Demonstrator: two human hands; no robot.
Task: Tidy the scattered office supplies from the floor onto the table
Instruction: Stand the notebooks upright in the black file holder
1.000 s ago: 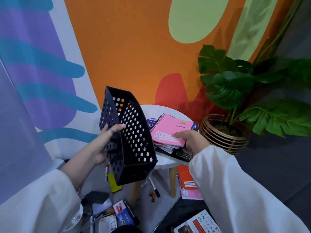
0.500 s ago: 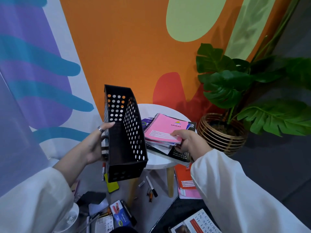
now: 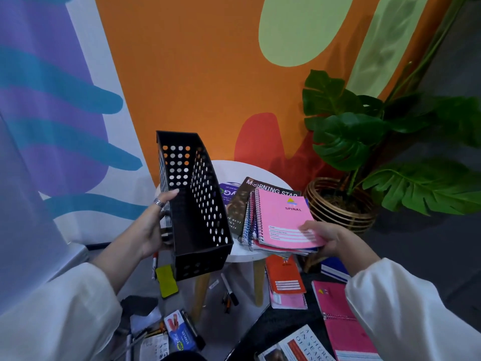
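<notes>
My left hand (image 3: 151,227) grips the left wall of a black perforated file holder (image 3: 197,204), held in the air at the left edge of the small round white table (image 3: 234,170). My right hand (image 3: 330,238) holds a stack of spiral notebooks topped by a pink one (image 3: 281,217), lifted at the table's right front. A dark "Morning Star" magazine (image 3: 242,201) lies on the table beneath them. On the floor lie an orange notebook (image 3: 285,277), a magenta notebook (image 3: 341,316), markers (image 3: 229,289), a yellow pad (image 3: 166,280) and a stapler box (image 3: 179,332).
A potted green plant in a woven basket (image 3: 338,204) stands right of the table. An orange painted wall rises behind. An open magazine (image 3: 299,345) lies on the dark carpet at the bottom. More small supplies clutter the floor at lower left.
My left hand has turned the file holder so its open top faces me. My right hand has drawn the pink notebook stack off the magazine toward the right.
</notes>
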